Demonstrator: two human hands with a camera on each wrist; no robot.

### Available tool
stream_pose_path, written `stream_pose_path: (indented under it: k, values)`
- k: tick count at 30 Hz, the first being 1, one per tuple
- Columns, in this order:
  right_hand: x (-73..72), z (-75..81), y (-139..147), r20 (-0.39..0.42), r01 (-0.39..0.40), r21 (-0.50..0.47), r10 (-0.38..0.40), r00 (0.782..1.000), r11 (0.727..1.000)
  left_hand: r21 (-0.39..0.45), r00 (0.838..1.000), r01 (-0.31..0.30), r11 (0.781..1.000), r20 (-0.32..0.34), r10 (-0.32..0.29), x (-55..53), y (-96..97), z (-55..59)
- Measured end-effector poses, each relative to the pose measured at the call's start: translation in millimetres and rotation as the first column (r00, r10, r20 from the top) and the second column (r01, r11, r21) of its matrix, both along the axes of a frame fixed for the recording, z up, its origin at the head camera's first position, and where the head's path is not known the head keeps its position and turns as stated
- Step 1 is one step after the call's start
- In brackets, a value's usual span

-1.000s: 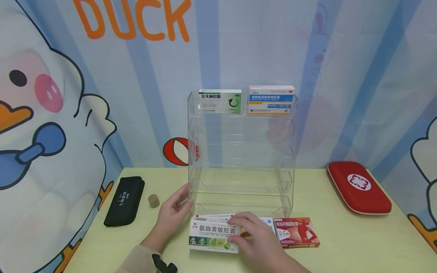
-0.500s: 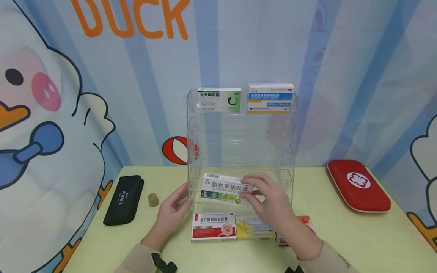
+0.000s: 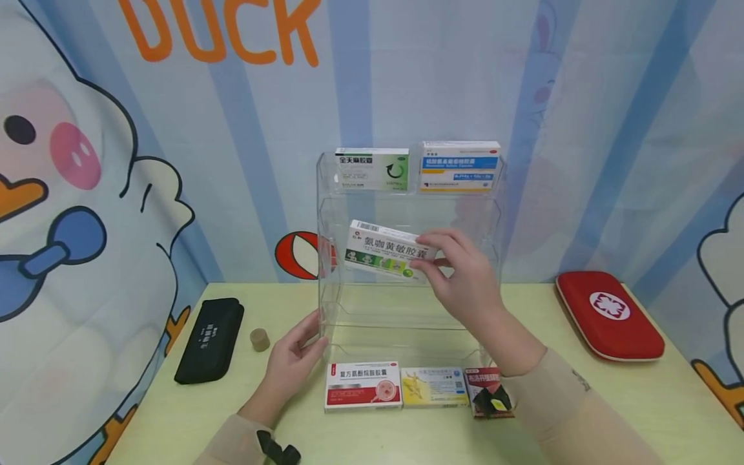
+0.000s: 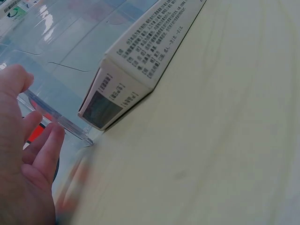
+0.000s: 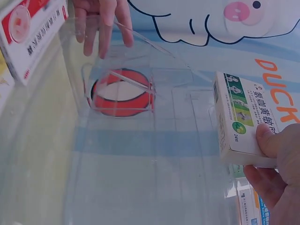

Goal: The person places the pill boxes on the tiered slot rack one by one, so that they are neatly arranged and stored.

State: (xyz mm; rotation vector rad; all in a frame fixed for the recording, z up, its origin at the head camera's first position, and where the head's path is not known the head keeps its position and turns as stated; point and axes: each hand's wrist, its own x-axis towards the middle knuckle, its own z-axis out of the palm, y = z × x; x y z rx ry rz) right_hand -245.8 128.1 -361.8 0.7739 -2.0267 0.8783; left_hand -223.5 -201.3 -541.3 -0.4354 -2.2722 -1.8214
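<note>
My right hand (image 3: 465, 278) pinches the right end of a white and green medicine box (image 3: 383, 252), thumb in front. The box is held tilted before the middle tiers of a clear tiered rack (image 3: 409, 303); its printed front shows in the right wrist view too. Low on the rack's left side, my left hand (image 3: 293, 355) holds the side wall between thumb and fingers, as the left wrist view (image 4: 35, 136) shows. A red and white medicine box (image 3: 363, 387), a yellow and blue one (image 3: 434, 387) and a red one (image 3: 482, 381), partly covered by the right wrist's gear, lie before the rack.
On the top tier stand a green and white box (image 3: 372, 169) and a blue and white box (image 3: 459, 166). A black case (image 3: 209, 341) and a small brown cylinder (image 3: 259, 340) lie left; a red zip case (image 3: 610, 316) lies right. A printed curtain (image 3: 232, 129) hangs behind.
My right hand has lifted the white and green box from in front of the rack up to its middle tiers, uncovering the boxes below. The left hand has stayed at the rack's side.
</note>
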Motion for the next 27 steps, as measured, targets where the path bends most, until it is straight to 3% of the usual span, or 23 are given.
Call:
stream_pose_path:
  k: [7, 13, 27]
  values:
    - [-22.2, 25.2, -5, -0.034, 0.031, 0.002, -0.031, 0.999, 1.000, -0.014, 1.000, -0.008, 1.000, 0.002, 0.008, 0.1, 0.4, 0.8]
    - [-38.8, 37.8, -10, -0.038, 0.101, 0.013, -0.100, 0.994, 0.995, -0.012, 1.000, -0.011, 1.000, 0.003, 0.011, 0.3, 0.9, 0.0]
    - [-61.8, 35.9, -31, -0.047, 0.167, 0.023, -0.165, 0.985, 0.986, -0.001, 1.000, 0.013, 1.000, -0.013, -0.013, 0.8, -0.7, -0.1]
